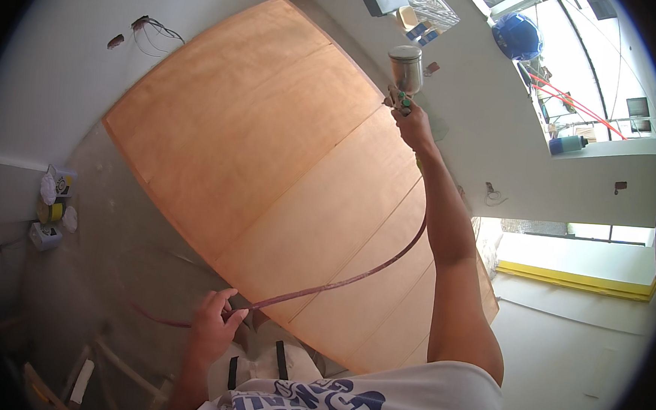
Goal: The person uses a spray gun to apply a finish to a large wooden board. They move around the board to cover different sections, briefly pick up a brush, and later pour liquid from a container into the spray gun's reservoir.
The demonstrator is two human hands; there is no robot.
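A large wooden panel (236, 117) with an orange-brown finish, paler toward its near right part, lies in front of me. At its far right edge my right hand (412, 126) is wrapped round a spray gun (405, 74) with a metal cup on top. From the gun a dark red hose (330, 285) curves down across the panel to my left hand (218, 320). My left hand's fingers are curled round the hose near the panel's near left edge.
Cans and rolls (52, 207) stand by the left wall. Wooden legs or slats (107, 376) are at the lower left. A blue helmet (518, 37) and a bottle (568, 145) are by the window opening on the right. Wires (158, 31) stick out of the far left wall.
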